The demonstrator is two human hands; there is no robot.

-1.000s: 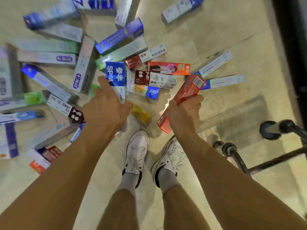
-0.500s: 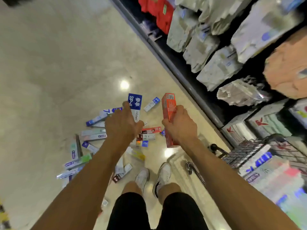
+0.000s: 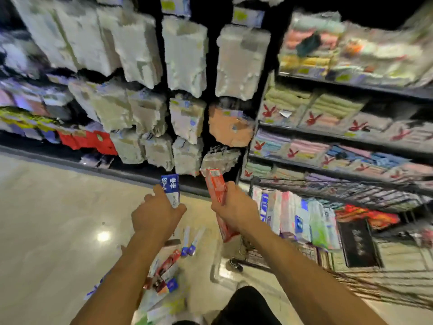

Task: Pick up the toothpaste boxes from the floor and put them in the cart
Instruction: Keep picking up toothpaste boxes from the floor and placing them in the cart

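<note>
**Left hand** (image 3: 157,216): I hold it out in front of me with its back to the camera. My fingers are curled round the lower end of a blue-and-white cardboard toothpaste box (image 3: 171,188). The box stands almost upright, its blue end up and clear of my grip. My thumb lies against its right edge.

**Right hand** (image 3: 236,211): It is level with the left hand and just beside it. My fingers are wrapped round the middle of a long red cardboard toothpaste box (image 3: 216,186), and both ends stick out of the fist. The box is tilted, with its top leaning left. The two held boxes do not touch.

**Dark wire shopping cart** (image 3: 328,182): It stands to my right, next to my right hand. The blue-and-white box is outside it, over the floor. The lower end of the red box is near the cart's left corner, and I cannot tell whether it has crossed the rim. Inside the cart is a row of upright white, blue, pink and green toothpaste boxes (image 3: 297,216).

**Glossy beige floor** (image 3: 58,219): A scatter of red, white and blue toothpaste boxes (image 3: 167,273) lies under my left forearm, partly hidden by it.

**Dark store shelves** (image 3: 328,134): They stand behind the cart and carry folded towels. The view is blurred.
</note>
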